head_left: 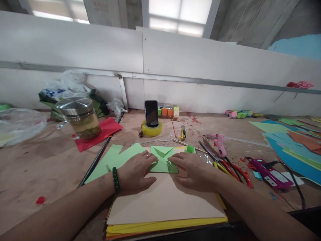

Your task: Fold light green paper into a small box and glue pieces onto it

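Observation:
A light green sheet of paper (pixel 164 167) with creased, folded-in triangular flaps lies on top of a stack of coloured paper (pixel 165 207). My left hand (pixel 135 170) holds its left side with the fingertips, the thumb spread lower down over the pale top sheet. On the opposite edge, the fingers of my right hand (pixel 195 170) are bent and hold the flap there; their tips partly hide it. More light green paper (pixel 100 164) extends out beneath and left of my left hand. Just behind my right hand sits a small green folded paper box (pixel 190 148).
Scissors (pixel 213 153), red-handled pliers (pixel 242 172), a pink glue gun (pixel 218 144) and a purple corded device (pixel 271 174) lie right. A phone (pixel 151 113) leans on a yellow tape roll (pixel 154 130) near a cutter (pixel 183 132). A glass jar (pixel 86 124) stands left on red paper (pixel 110 127).

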Demonstrator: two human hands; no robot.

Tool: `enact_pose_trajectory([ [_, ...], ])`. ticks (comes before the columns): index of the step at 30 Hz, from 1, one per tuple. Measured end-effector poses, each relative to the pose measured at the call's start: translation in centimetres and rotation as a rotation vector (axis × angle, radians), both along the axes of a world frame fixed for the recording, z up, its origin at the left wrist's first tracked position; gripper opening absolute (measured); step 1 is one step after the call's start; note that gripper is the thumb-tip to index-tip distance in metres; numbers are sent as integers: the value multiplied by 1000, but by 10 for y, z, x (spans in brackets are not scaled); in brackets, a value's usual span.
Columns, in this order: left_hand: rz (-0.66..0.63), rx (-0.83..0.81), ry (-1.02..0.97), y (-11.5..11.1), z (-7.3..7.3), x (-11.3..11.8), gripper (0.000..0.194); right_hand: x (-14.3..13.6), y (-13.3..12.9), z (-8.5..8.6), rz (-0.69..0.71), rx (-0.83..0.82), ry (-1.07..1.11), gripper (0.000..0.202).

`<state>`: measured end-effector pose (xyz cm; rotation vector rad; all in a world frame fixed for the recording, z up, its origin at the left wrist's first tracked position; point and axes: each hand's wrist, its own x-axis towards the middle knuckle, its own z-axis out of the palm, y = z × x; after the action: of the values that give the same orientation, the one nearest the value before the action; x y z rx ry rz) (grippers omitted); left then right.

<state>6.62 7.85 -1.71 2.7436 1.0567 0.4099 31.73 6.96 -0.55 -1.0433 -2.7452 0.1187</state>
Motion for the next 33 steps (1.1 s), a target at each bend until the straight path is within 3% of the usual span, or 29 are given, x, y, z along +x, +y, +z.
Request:
enact_pose_trajectory([
  [2,1,36,-26,1,-3,0,53,-4,-1,0,-16,54,-30,42],
  [4,-38,56,-37,4,-7,-1,58,-7,-2,-1,-11,96,-52,49],
  [7,-106,55,-59,10,-14,-4,36,-6,0,-6,16,109,-17,58],
  [10,-56,-6,-188,15,-18,-4,26,-4,6,-18,20,72,132,41],
  [13,22,-155,-321,16,-14,-3,22,-2,16,-30,53,-93,338,19],
  [19,189,-468,-374,11,-3,2,18,-2,23,-28,-37,-475,497,28],
  [22,191,-431,-366,5,-5,4,16,-2,18,-26,-131,-591,576,22],
  [23,181,-375,-374,3,-6,5,14,-3,16,-27,-156,-609,606,29],
  [25,174,-280,-402,1,-9,7,9,-5,13,-28,-178,-593,592,54],
  [27,198,-258,-421,0,-11,9,34,-9,11,-27,-168,-497,473,62],
  [29,210,-270,-392,0,-12,12,57,-13,9,-23,-139,-379,318,52],
  [30,195,-272,-358,0,-11,13,57,-14,8,-21,-128,-322,258,46],
  [33,113,-254,-259,1,-6,15,22,-16,6,-15,-120,-235,153,33],
])
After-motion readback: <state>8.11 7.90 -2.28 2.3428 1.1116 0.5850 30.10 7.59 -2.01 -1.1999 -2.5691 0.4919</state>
